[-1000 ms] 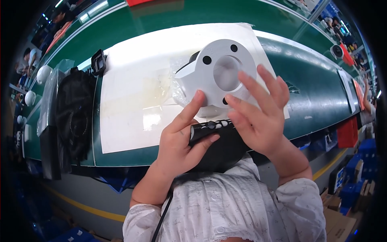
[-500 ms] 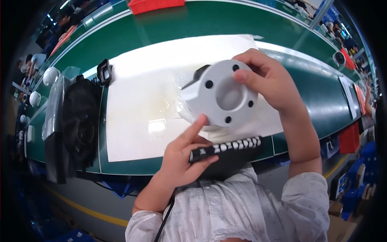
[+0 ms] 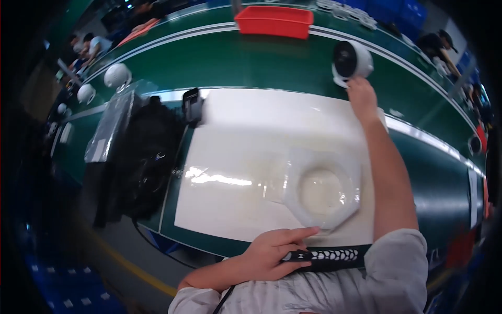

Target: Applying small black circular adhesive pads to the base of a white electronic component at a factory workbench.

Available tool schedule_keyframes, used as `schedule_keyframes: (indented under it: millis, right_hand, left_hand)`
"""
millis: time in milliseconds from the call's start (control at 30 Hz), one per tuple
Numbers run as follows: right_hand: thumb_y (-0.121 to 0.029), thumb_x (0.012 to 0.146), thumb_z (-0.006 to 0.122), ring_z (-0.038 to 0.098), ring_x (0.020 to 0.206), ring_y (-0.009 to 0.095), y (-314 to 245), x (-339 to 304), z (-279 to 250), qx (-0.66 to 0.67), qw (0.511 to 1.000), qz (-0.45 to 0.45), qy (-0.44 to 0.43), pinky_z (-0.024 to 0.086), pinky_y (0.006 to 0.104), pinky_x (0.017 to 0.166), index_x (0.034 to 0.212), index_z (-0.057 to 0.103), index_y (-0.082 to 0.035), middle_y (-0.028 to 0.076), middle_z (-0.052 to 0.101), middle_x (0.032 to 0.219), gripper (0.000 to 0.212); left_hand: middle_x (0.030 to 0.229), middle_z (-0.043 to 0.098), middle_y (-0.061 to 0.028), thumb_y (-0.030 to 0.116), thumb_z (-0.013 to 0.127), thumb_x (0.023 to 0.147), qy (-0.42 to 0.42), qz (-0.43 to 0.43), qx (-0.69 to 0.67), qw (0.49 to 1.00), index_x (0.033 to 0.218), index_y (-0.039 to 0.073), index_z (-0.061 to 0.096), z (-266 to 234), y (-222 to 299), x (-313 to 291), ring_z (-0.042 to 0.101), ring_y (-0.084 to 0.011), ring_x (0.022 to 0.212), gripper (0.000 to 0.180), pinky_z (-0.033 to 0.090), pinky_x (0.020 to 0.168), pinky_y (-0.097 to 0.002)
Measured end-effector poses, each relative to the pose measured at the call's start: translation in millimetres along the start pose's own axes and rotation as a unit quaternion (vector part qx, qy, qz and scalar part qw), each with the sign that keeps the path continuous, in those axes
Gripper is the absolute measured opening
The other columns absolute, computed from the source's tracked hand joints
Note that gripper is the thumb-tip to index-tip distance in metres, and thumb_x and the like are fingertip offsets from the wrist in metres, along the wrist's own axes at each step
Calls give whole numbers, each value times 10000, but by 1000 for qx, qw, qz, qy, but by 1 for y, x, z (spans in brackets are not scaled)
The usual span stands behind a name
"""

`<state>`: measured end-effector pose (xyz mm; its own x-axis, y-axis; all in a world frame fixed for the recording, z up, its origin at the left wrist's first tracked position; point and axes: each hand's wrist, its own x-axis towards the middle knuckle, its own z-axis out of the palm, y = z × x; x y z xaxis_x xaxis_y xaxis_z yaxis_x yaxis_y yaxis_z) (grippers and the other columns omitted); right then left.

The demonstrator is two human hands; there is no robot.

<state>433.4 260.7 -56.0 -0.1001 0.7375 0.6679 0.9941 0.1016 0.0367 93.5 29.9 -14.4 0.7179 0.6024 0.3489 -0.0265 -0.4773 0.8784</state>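
My right hand (image 3: 362, 97) is stretched far out over the green conveyor belt (image 3: 251, 63), fingers closed on the lower edge of a white round device (image 3: 351, 58) with a dark front opening that stands on the belt. My left hand (image 3: 272, 254) rests at the near table edge, thumb and fingers on the end of a black strip with a white pattern (image 3: 334, 256). Between the hands, a translucent hexagonal holder with a round recess (image 3: 321, 191) lies on the white mat (image 3: 235, 157), with nothing in it.
A red tray (image 3: 274, 22) sits at the back of the belt. A pile of black grille parts (image 3: 146, 157) and clear plastic bags (image 3: 110, 128) lie left of the mat, a small black device (image 3: 192, 104) at its corner. More white round devices (image 3: 116, 76) stand far left. Other people work beyond.
My right hand lifted the white round device off the holder near my chest and carried it out to the far belt. My left hand stayed on the black strip.
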Motion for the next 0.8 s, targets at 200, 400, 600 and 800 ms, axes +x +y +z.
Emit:
schedule_keyframes:
  millis: [200,400,600,800]
  right_hand:
    - [-357,830,462,450,1067,256,12,-20,-4,103,963,187,-166,360,352,869,1075,537,-79,90,483,1147,378]
    - [-304,821,490,364,1170,256,2,-67,-24,85,985,103,-110,280,390,933,1134,476,-65,111,437,1225,394]
    - [-268,810,518,390,1133,263,-39,-93,-92,200,973,79,-79,297,364,931,1075,488,-56,106,445,1201,341]
    - [-240,813,518,401,1118,262,-36,-105,-111,252,952,132,-113,314,332,933,1084,483,-48,111,452,1187,334]
  left_hand:
    - [1131,515,-142,57,681,653,9,15,-6,1000,841,7,533,-1,1,3,585,-208,747,245,474,656,-282]
    - [1078,546,-89,110,648,707,9,-104,-35,994,967,11,574,-4,9,-1,564,-189,841,288,445,743,-275]
    - [900,588,-85,95,665,710,103,-133,-122,978,959,21,555,-2,1,-5,563,-164,825,282,430,740,-250]
    - [864,601,-66,128,631,759,285,-126,-222,924,944,-18,572,-47,7,-2,565,-131,773,243,463,703,-262]
